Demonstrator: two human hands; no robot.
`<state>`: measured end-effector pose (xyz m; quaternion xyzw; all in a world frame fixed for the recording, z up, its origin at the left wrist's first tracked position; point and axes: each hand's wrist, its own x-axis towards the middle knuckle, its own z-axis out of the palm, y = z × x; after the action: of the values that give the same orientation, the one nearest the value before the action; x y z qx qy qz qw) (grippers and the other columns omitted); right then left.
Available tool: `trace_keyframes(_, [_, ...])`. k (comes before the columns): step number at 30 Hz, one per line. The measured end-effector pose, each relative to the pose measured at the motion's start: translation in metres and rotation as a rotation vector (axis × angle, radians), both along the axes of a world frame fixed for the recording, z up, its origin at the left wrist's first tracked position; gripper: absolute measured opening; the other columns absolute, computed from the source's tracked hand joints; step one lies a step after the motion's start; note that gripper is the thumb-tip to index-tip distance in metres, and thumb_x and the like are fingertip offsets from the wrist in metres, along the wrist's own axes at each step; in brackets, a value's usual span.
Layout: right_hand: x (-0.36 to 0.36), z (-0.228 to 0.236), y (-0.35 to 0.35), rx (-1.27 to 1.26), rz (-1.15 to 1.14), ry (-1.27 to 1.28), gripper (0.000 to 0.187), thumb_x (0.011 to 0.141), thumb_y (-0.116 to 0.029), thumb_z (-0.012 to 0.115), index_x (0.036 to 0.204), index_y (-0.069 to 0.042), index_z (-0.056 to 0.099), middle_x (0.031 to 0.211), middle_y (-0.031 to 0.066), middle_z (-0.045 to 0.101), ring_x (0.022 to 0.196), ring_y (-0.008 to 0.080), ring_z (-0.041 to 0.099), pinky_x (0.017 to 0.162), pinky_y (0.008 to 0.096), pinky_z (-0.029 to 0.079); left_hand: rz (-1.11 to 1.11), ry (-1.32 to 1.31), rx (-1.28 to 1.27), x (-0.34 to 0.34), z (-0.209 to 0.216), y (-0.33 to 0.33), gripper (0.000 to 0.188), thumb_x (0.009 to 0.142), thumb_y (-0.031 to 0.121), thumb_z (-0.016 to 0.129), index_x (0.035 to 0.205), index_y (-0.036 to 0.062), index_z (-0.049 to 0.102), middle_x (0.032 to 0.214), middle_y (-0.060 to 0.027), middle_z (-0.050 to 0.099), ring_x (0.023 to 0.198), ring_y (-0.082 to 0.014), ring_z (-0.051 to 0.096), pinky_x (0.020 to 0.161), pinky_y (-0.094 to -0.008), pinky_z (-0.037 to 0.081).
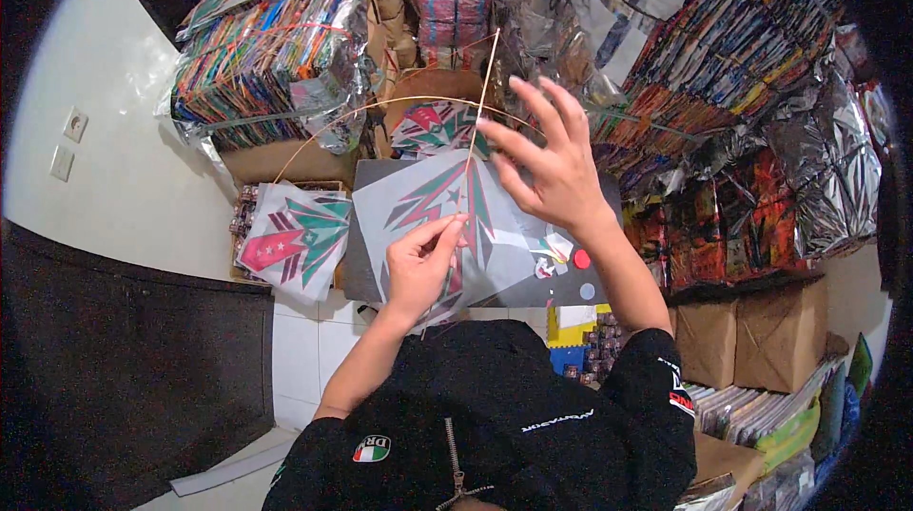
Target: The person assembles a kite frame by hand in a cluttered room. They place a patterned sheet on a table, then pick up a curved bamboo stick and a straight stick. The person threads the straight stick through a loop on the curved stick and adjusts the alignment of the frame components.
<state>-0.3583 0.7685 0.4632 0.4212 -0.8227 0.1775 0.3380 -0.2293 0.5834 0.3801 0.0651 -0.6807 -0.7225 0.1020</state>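
Note:
A thin wooden stick (485, 88) rises upright in front of me, crossed near its middle by a long bent cane strip (380, 104). My left hand (423, 264) pinches the stick's lower part between thumb and fingertips. Beneath it lies a translucent kite sheet (390, 190) with a red, green and black pointed pattern and a star. To the right of the stick hovers my right hand (552, 164), its fingers spread; one fingertip is close to the stick, and whether it touches I cannot tell. The sheet rests on a dark grey board (366, 173).
Another patterned kite sheet (300, 240) lies left of the board, and more patterned sheets (433, 126) lie behind it. A red disc (581, 259) sits at the board's right. Wrapped stacks (271, 64) and plastic-covered bundles (704, 55) crowd the far side. Brown boxes (780, 335) stand at right.

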Motion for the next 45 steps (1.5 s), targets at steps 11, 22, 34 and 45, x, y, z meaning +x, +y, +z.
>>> trace_keyframes(11, [0.0, 0.001, -0.013, 0.005, 0.063, 0.057, 0.049, 0.079, -0.022, 0.075, 0.127, -0.027, 0.069, 0.149, 0.0106, 0.049, 0.138, 0.0373, 0.04, 0.114, 0.0536, 0.035, -0.01, 0.011, -0.02, 0.005, 0.004, -0.013, 0.021, 0.099, 0.014, 0.067, 0.113, 0.0003, 0.075, 0.08, -0.0018, 0.07, 0.062, -0.0027, 0.056, 0.055, -0.0189, 0.044])
trace_keyframes(22, [0.003, -0.006, -0.006, 0.029, 0.057, 0.085, 0.047, 0.081, -0.031, 0.074, 0.127, -0.026, 0.067, 0.15, 0.0107, 0.049, 0.138, 0.0353, 0.041, 0.115, 0.054, 0.032, -0.031, 0.007, -0.029, 0.001, 0.002, -0.011, 0.02, 0.099, 0.014, 0.067, 0.113, 0.0018, 0.076, 0.081, -0.0015, 0.071, 0.061, -0.0021, 0.055, 0.054, -0.0185, 0.043])
trace_keyframes(34, [0.013, -0.017, 0.008, 0.075, 0.022, 0.044, 0.041, 0.085, -0.037, 0.071, 0.123, -0.025, 0.068, 0.152, 0.0111, 0.047, 0.142, 0.0346, 0.037, 0.119, 0.0532, 0.026, -0.073, -0.028, -0.009, -0.011, 0.003, -0.003, 0.021, 0.099, 0.015, 0.068, 0.112, -0.0001, 0.076, 0.082, -0.002, 0.07, 0.061, -0.0029, 0.053, 0.055, -0.0192, 0.043])
trace_keyframes(45, [0.008, -0.026, 0.014, 0.078, -0.007, 0.068, 0.045, 0.083, -0.04, 0.072, 0.127, -0.027, 0.069, 0.151, 0.0105, 0.048, 0.138, 0.0348, 0.041, 0.119, 0.0547, 0.025, -0.09, -0.026, 0.013, -0.015, -0.002, -0.001, 0.021, 0.099, 0.014, 0.067, 0.113, 0.0007, 0.075, 0.082, -0.0016, 0.07, 0.062, -0.003, 0.053, 0.055, -0.0193, 0.042])
